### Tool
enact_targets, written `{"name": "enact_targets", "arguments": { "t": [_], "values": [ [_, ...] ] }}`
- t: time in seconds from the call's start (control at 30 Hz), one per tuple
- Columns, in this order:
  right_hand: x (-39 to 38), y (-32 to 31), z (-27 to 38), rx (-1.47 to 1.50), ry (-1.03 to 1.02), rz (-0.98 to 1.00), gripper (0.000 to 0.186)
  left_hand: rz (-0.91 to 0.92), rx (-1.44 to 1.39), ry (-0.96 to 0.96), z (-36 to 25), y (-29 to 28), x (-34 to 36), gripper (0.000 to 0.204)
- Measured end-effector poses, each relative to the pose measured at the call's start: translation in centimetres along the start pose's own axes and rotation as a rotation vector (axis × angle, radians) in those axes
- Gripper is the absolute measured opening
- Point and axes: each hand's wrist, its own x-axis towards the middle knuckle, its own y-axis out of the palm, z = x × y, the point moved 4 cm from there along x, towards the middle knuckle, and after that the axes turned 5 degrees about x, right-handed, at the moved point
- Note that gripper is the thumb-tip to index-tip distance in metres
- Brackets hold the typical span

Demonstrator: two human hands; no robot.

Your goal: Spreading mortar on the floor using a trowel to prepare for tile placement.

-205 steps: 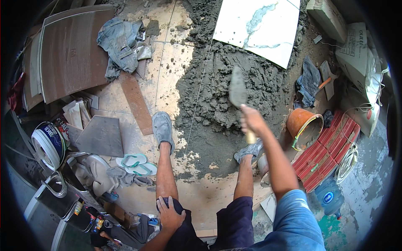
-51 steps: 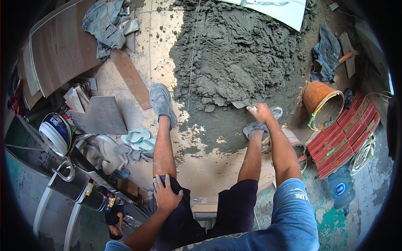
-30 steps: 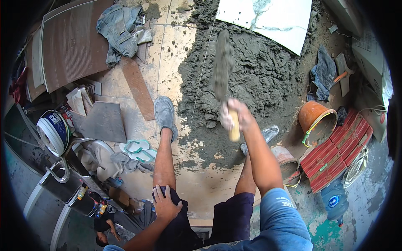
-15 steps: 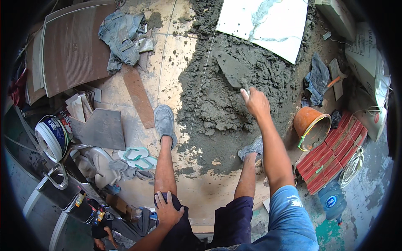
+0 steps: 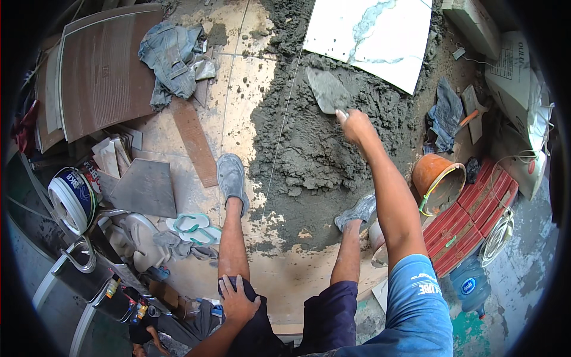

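My right hand (image 5: 358, 126) is closed round the handle of a trowel (image 5: 328, 90), its grey blade lying on or just over the wet mortar (image 5: 321, 146). Beyond the blade a white marbled tile (image 5: 372, 38) rests on the mortar bed. A thin string line (image 5: 284, 113) runs along the left side of the mortar, close to the trowel. My left hand (image 5: 239, 302) lies on my left knee with its fingers spread, holding nothing.
At the right stand an orange bucket (image 5: 438, 183), red tiles (image 5: 467, 217) and a blue water jug (image 5: 470, 284). Leftward are a brown tile strip (image 5: 195, 143), denim cloth (image 5: 169, 59), a dark cut tile (image 5: 146, 189), flip-flops (image 5: 193, 227) and a white pail (image 5: 70, 199). A person (image 5: 146, 333) shows at lower left.
The trowel has tilted, so its blade now shows lighter, and my right hand has shifted slightly left and up. My left hand stays on the knee.
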Motion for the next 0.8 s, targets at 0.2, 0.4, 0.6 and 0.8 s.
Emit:
{"name": "enact_targets", "arguments": {
  "t": [0.2, 0.4, 0.6, 0.8],
  "values": [
    [1.1, -0.7, 1.0, -0.089, -0.095, 0.076, 0.062, -0.025, -0.008, 0.0, 0.3, 0.3, 0.1, 0.096],
    [-3.9, -4.8, 1.8, 0.058, -0.023, 0.161, 0.059, -0.004, -0.023, -0.005, 0.4, 0.2, -0.2, 0.098],
    [0.5, -1.3, 1.5, 0.316, 0.145, 0.33, 0.057, -0.014, -0.009, 0.008, 0.2, 0.5, 0.0, 0.098],
    [-0.2, -1.3, 1.8, 0.325, 0.106, 0.35, 0.058, -0.009, 0.004, -0.01, 0.3, 0.5, -0.3, 0.098]
  ]
}}
